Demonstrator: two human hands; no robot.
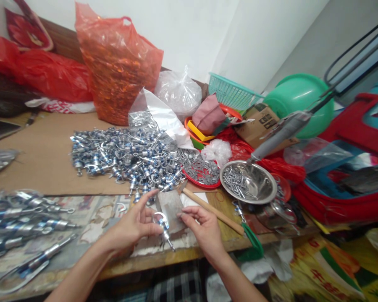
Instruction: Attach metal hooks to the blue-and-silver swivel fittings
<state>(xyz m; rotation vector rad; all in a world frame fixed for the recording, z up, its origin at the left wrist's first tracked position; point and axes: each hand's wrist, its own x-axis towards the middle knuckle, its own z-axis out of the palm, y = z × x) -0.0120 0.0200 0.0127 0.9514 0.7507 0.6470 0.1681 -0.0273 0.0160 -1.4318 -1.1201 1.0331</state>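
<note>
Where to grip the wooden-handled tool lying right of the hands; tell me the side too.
Grip the wooden handle at its bare middle, coming from above with the right hand. It lies flat and slanted on the table, its far end beside the red tray.
</note>
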